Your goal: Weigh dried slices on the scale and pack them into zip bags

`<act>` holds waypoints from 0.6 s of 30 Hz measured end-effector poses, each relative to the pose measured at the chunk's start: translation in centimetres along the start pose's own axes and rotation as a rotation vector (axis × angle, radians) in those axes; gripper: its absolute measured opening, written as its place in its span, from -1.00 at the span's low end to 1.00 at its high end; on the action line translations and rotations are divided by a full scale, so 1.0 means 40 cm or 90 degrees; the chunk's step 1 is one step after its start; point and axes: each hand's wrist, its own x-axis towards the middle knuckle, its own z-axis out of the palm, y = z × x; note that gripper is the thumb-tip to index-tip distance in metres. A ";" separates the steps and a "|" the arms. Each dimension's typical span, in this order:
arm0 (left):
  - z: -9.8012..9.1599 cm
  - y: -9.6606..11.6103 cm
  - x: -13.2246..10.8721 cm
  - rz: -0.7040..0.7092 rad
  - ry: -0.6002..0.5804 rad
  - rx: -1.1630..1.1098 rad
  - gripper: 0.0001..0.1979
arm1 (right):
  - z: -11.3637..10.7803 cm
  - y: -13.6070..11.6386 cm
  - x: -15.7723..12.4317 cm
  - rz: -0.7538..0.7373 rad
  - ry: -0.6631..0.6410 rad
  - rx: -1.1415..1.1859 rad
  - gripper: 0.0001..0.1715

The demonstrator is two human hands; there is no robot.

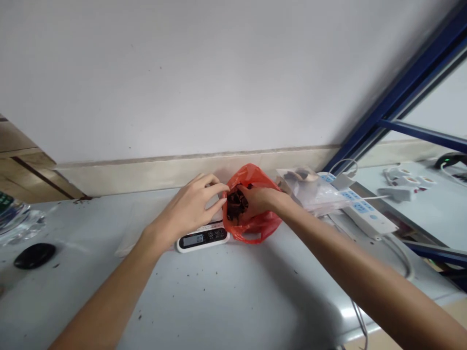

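Note:
A red plastic bag (pixel 251 174) stands with its mouth gaping, and dark brown, dry-looking pieces (pixel 236 205) show inside. My left hand (pixel 193 201) pinches the left side of the bag's rim between curved fingers. Inside the mouth is my right hand (pixel 257 201), among the dark pieces, its fingertips hidden. Just under my left hand lies a small white digital scale (pixel 202 239). Its display appears to read 0.0, and its rear part is covered by my hand and the bag.
Right of the bag lie a clear plastic bag (pixel 317 192) and a white power strip (pixel 365 211) with cables. A black oval object (pixel 34 256) and a clear plastic container (pixel 18 218) sit at left. A blue metal frame (pixel 365 129) rises at right. Dark crumbs dot the table (pixel 204 301).

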 end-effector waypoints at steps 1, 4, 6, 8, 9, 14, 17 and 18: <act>0.001 -0.002 -0.001 -0.001 -0.001 0.000 -0.68 | 0.004 0.000 -0.006 0.000 0.000 -0.007 -0.55; 0.004 -0.006 -0.001 -0.006 -0.008 -0.004 -0.67 | 0.014 0.005 -0.022 0.001 0.017 -0.023 -0.61; 0.005 -0.006 -0.001 -0.008 -0.013 -0.006 -0.67 | 0.019 0.011 -0.021 -0.003 0.017 -0.023 -0.44; 0.006 -0.004 -0.001 -0.011 -0.019 -0.003 -0.68 | 0.020 0.014 -0.012 -0.012 0.007 -0.012 -0.24; 0.006 -0.002 -0.001 -0.016 -0.022 -0.001 -0.69 | 0.019 0.015 -0.007 -0.010 -0.007 -0.010 -0.14; 0.009 0.012 -0.002 -0.052 -0.090 0.039 -0.72 | 0.003 0.004 -0.003 0.059 -0.121 -0.050 0.21; 0.013 0.018 -0.002 -0.060 -0.151 0.051 -0.74 | 0.005 0.000 -0.015 0.056 -0.086 -0.066 0.14; 0.014 0.018 -0.002 -0.059 -0.158 0.048 -0.75 | 0.006 0.001 -0.018 0.045 -0.064 -0.064 0.13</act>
